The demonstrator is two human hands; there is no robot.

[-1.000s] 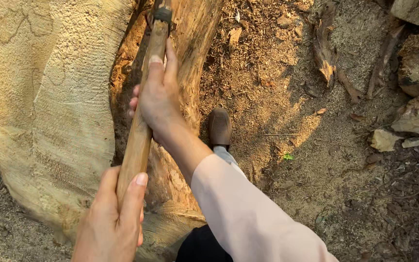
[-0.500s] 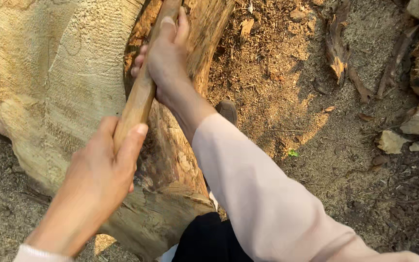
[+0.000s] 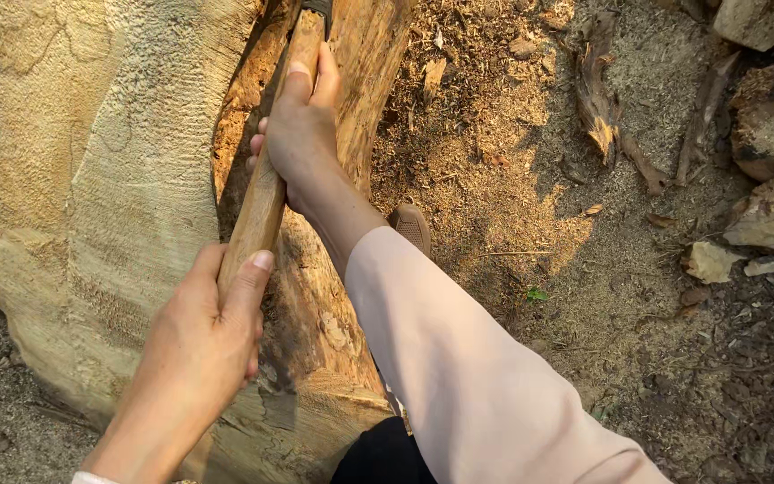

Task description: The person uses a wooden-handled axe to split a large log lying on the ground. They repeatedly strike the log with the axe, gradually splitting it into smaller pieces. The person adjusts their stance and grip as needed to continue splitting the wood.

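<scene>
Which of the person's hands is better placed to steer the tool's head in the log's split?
Right. The right hand grips the wooden handle near its dark head, by the split; the left hand holds its lower end.

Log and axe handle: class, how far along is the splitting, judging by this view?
Done: the log already shows a deep split, with chips on the ground. In hand: the left hand and right hand grip the wooden handle. Left: the log remains one piece.
</scene>
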